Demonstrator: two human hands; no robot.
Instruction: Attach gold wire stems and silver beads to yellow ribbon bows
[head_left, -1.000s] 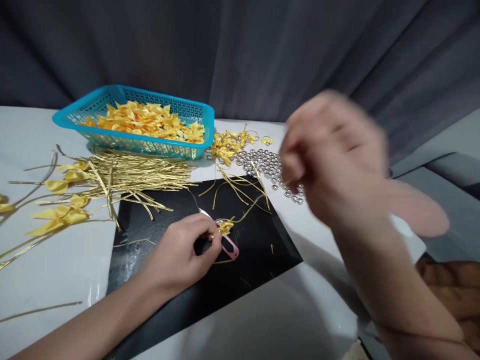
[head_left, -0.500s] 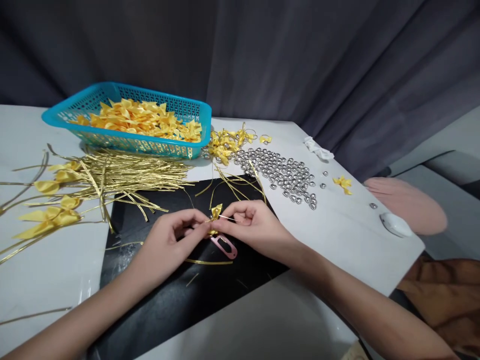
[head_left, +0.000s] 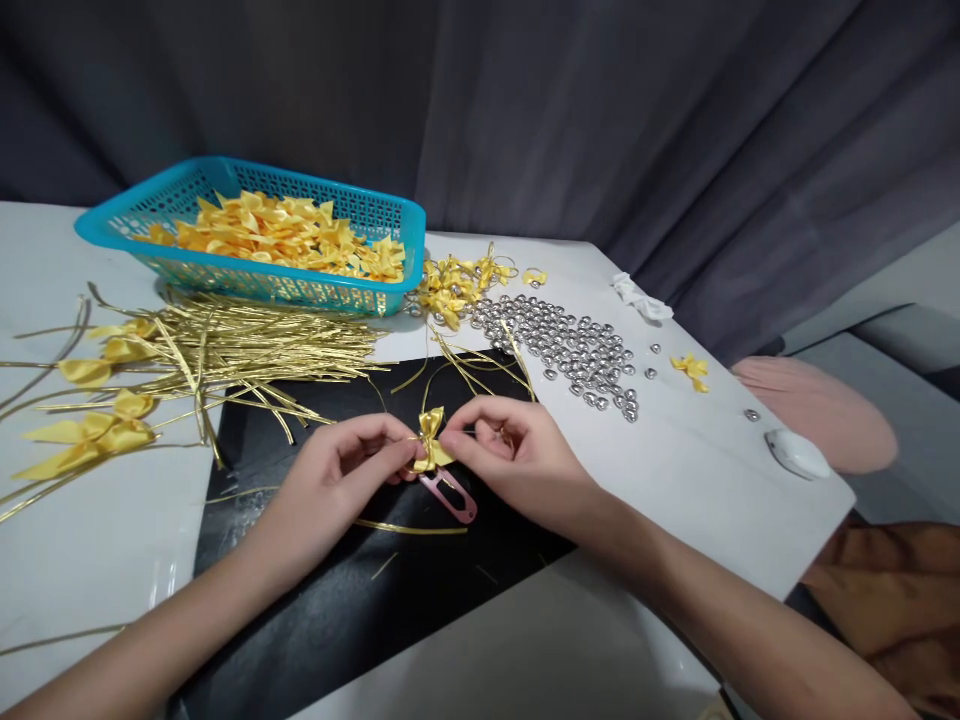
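A small yellow ribbon bow (head_left: 430,425) stands upright between my hands, over a black mat (head_left: 322,610). My left hand (head_left: 352,462) pinches the bow's left side with thumb and forefinger. Closed at the bow's right edge, my right hand (head_left: 517,440) has a thin gold cord (head_left: 471,433) running into its fingers. Just below the bow lies a pink slotted piece (head_left: 454,498) resembling a snap hair clip; I cannot tell whether it is joined to the bow. A loose gold cord (head_left: 412,529) rests on the mat.
Behind, a blue basket (head_left: 251,265) holds many yellow bows. Gold cords (head_left: 255,345) lie heaped before it. Silver beads (head_left: 570,345) spread to the right, beside finished-looking bows (head_left: 454,285). A white mouse-shaped object (head_left: 796,455) sits near the right edge.
My right fingers have drawn slightly up and apart from my left ones. More of the bow shows between them now, with its lower tails spread out.
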